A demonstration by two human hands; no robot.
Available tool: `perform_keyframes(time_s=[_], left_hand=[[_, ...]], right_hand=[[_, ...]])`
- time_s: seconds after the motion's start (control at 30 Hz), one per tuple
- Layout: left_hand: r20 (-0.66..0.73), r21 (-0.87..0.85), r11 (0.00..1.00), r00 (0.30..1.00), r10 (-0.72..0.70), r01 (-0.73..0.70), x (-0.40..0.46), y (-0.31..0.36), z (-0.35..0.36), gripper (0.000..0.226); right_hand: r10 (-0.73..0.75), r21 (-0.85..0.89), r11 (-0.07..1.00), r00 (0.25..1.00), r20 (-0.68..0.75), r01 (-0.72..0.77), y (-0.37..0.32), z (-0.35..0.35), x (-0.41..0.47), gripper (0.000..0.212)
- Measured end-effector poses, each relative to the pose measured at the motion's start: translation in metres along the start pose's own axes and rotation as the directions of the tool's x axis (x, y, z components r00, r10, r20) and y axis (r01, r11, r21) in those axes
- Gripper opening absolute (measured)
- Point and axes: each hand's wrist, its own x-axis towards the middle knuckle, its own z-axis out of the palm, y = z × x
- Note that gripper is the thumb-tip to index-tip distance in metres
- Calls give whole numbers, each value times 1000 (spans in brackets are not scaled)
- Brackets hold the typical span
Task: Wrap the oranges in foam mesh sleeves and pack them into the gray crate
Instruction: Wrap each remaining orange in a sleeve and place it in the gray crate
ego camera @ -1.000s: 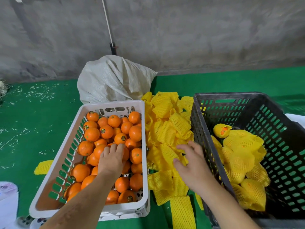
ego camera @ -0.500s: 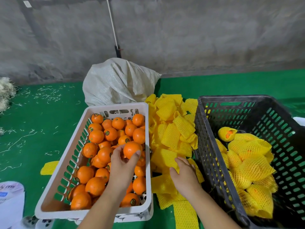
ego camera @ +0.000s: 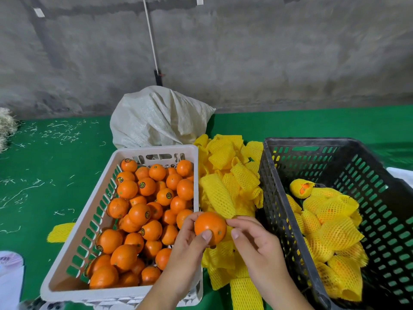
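My left hand (ego camera: 190, 245) grips one bare orange (ego camera: 210, 227) lifted above the right rim of the white crate (ego camera: 73, 222), which holds several loose oranges (ego camera: 143, 211). My right hand (ego camera: 254, 245) pinches a yellow foam mesh sleeve (ego camera: 218, 195) whose end meets the orange's right side; the sleeve stands up and leans away from me. A pile of more yellow sleeves (ego camera: 232, 166) lies between the two crates. The gray crate (ego camera: 277, 198) on the right holds several oranges wrapped in yellow mesh (ego camera: 328, 222).
A white woven sack (ego camera: 158, 119) sits behind the white crate against a concrete wall. One stray sleeve (ego camera: 60, 231) lies on the green mat to the left. White paper (ego camera: 10, 276) is at the bottom left corner.
My left hand has lifted an orange out of the white crate and carried it right. My right hand picked a sleeve from the pile and brought it up to the orange.
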Motion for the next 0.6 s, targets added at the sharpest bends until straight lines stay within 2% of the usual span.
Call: perform_keyframes(time_s=[0.1, 0.17, 0.27, 0.37, 0.4, 0.47, 0.53, 0.6], left_hand=[[53, -23, 999, 998, -38, 39, 0, 0, 1, 71], [58, -15, 998, 996, -65, 66, -1, 1, 1, 84], [55, 11, 995, 994, -96, 96, -5, 2, 1, 95], [73, 15, 994, 991, -112, 112, -8, 3, -1, 86], [77, 14, 993, 990, -114, 113, -8, 3, -1, 86], [85, 33, 994, 991, -107, 105, -9, 6, 0, 86], [104, 49, 995, 990, -94, 89, -10, 10, 1, 85], [115, 35, 996, 990, -87, 84, -10, 11, 0, 85]], right_hand=[[48, 49, 998, 998, -40, -46, -1, 1, 2, 20], [70, 87, 994, 997, -41, -66, 2, 1, 4, 15], [122, 100, 988, 993, -4, -121, 9, 1, 6, 35], [137, 50, 989, 990, 15, -138, 15, 0, 5, 39], [128, 34, 991, 992, 14, -128, 15, 0, 4, 33], [103, -43, 994, 995, 3, -102, 14, 1, 2, 2], [49, -183, 981, 997, -63, -59, 18, 2, 2, 15], [47, -256, 963, 991, -128, -78, 16, 5, 2, 12]])
